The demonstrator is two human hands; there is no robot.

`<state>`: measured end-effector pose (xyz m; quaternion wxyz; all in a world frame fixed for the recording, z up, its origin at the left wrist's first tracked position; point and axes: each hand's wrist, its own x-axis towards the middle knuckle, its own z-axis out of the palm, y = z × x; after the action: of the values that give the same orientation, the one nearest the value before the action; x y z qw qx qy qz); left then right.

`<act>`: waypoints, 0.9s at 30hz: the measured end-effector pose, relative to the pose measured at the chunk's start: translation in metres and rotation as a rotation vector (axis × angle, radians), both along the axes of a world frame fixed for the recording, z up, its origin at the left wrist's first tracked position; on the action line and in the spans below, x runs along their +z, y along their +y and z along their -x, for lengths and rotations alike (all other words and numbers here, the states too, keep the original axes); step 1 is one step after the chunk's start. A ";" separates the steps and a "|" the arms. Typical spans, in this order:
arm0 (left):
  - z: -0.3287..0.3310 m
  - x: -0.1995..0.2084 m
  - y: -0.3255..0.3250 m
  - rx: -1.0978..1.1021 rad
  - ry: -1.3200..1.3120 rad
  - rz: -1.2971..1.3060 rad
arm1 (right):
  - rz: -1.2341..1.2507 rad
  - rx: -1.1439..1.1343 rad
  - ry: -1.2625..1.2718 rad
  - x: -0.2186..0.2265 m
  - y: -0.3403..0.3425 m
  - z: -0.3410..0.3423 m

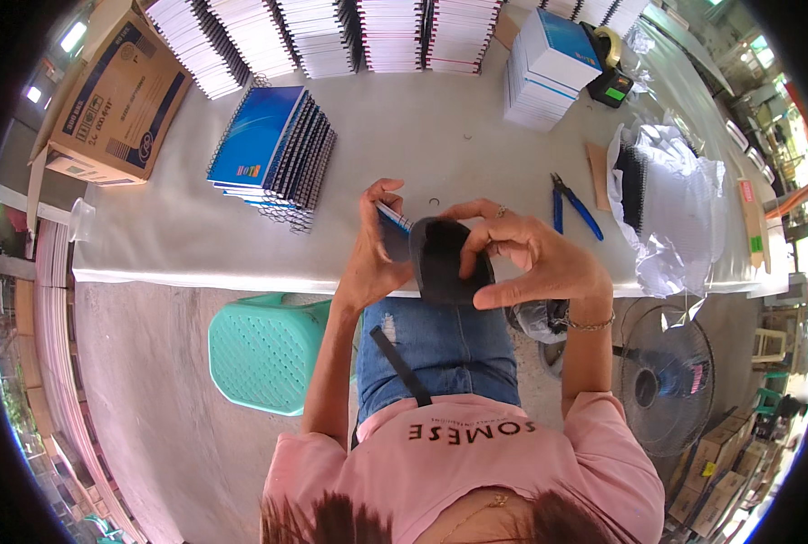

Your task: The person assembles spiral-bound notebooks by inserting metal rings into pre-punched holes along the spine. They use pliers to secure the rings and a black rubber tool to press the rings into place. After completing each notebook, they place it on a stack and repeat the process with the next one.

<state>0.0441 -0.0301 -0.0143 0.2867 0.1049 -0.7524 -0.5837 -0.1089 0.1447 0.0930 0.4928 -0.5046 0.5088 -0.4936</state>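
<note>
A small notebook (395,218) with a spiral-bound edge is upright at the table's front edge, above my lap. My left hand (372,258) grips it from the left, thumb low and fingers at the top. Beside it a dark, curved black cover (445,286) faces me; whether it is joined to the notebook I cannot tell. My right hand (535,258) holds this cover from the right, with curled fingers over its face and the thumb at its lower edge. A small dark wire ring (435,201) lies on the table just beyond.
Blue spiral notebooks (257,136) are stacked at left, near a cardboard box (118,100). Rows of bound pads (390,36) line the back. Blue-handled pliers (576,207), a tape dispenser (610,68) and plastic-wrapped black coils (667,199) are at right. A green stool (268,354) and fan (667,376) stand below.
</note>
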 end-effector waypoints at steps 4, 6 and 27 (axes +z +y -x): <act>-0.001 0.005 0.004 0.016 -0.061 -0.007 | -0.080 -0.184 0.256 -0.012 -0.011 0.012; -0.001 0.003 0.007 0.018 -0.055 0.020 | -0.118 -0.250 0.255 -0.023 -0.015 0.021; 0.009 -0.001 0.023 0.212 0.026 0.097 | 0.090 -0.828 0.891 -0.076 0.001 0.040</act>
<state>0.0352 -0.0070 -0.0152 0.3613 0.1624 -0.7607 -0.5142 -0.1494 0.1457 0.0174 -0.0222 -0.4430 0.7988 -0.4065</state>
